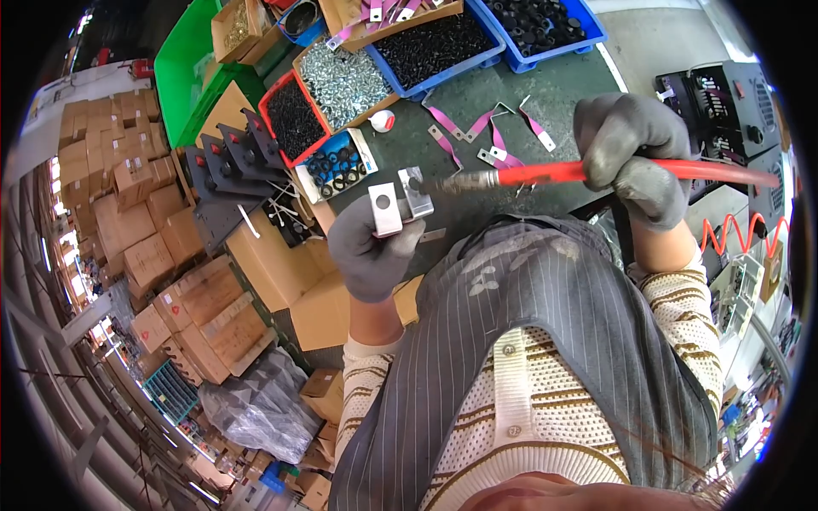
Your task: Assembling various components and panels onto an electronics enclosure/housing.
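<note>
In its grey glove, my left hand (371, 247) pinches a silver metal bracket (386, 210), which shows two flat faces with a round hole in each. Whether these faces are one bent piece or two, I cannot tell. My right hand (635, 157), also gloved in grey, is closed around the long red handle of a brush (545, 174). The brush lies nearly level, its worn bristle end pointing left, close to the right face of the bracket. Beyond the brush, several metal strips with purple sleeves (481, 128) are scattered on the dark green tabletop (409, 128).
Along the far side stand a carton of silver screws (345, 77), a red bin of black screws (294, 117), and blue bins (439, 51) of black parts. A small box of black rings (336, 169) sits left. Black housings (239, 157) stand at far left, and others (724, 106) at right.
</note>
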Tool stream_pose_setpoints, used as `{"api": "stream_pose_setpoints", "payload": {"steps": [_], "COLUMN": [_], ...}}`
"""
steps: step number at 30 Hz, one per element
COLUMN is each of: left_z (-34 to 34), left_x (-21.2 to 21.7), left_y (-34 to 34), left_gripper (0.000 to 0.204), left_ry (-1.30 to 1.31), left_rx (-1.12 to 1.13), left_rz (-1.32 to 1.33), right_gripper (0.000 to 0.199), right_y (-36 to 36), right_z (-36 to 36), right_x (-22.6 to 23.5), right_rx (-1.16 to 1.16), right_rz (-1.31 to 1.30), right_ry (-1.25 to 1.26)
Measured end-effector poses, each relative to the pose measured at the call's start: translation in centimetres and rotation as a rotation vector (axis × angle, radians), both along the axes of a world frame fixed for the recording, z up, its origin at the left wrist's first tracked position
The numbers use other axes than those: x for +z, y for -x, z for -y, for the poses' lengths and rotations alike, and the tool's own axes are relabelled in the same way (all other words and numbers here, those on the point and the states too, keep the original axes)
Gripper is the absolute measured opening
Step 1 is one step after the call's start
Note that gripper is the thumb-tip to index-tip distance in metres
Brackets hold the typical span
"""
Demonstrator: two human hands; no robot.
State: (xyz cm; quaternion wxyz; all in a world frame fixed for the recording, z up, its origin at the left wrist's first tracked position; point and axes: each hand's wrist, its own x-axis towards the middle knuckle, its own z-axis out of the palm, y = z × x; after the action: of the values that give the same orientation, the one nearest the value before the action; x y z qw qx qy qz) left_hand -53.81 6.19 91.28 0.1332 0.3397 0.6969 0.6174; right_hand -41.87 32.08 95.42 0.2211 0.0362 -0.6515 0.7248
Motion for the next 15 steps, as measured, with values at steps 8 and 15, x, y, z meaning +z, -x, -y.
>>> {"api": "stream_pose_setpoints", "payload": {"steps": [8,15], "left_z": [-0.9,-1.1], "left_x": [-0.4,-0.4], "left_y": [0.2,0.4], "left_gripper": [0.016,0.015], "left_ry": [0.07,0.052], "left_rx": [0.031,0.017], "left_rz": [-0.316,-0.369], "right_gripper": [0.009,0.01], "right_y": [1.3,0.7], "right_z": [1.5,1.9], "right_x": [1.1,1.5], "right_rx": [0.113,0.002], "right_rz": [-0.08,-0.03], "right_ry": [-0.301,-0.193]}}
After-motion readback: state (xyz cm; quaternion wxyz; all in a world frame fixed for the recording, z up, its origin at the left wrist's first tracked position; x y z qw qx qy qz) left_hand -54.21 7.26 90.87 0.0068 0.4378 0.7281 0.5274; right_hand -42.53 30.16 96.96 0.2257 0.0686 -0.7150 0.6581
